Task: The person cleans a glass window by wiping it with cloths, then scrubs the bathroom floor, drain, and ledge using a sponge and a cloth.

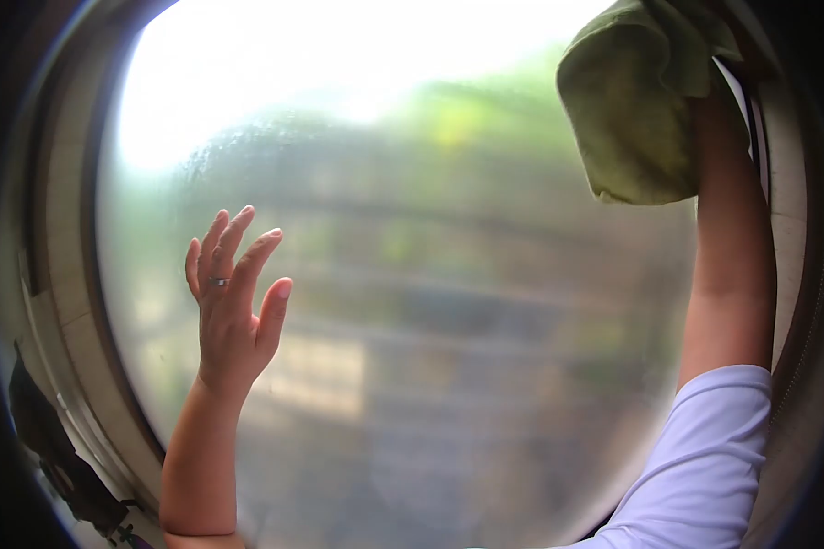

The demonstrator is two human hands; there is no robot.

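Head camera: a green cloth (pixel 627 119) is hanging at the upper right of the frame, where the right forearm (pixel 732 247), coming up out of a white sleeve (pixel 705 457), is reaching behind it; the cloth is hiding the right hand, so whether its fingers are clamping the fabric cannot be told. The left hand (pixel 229 311) is standing raised at the left of the frame, its fingers parting and holding nothing, a ring (pixel 218 282) showing on one finger; whether it is touching the window pane (pixel 485 366) is unclear. The wiping seems to be in progress rather than finished, since the cloth is lying up against the upper right of the pane, near the window frame (pixel 787 183). Toward the upper left, a patch of fine specks (pixel 215 156) is showing on the glass, so that part is probably remaining to be done. The middle and lower parts are looking hazy, but blur is keeping anyone from telling which stretches are already clean
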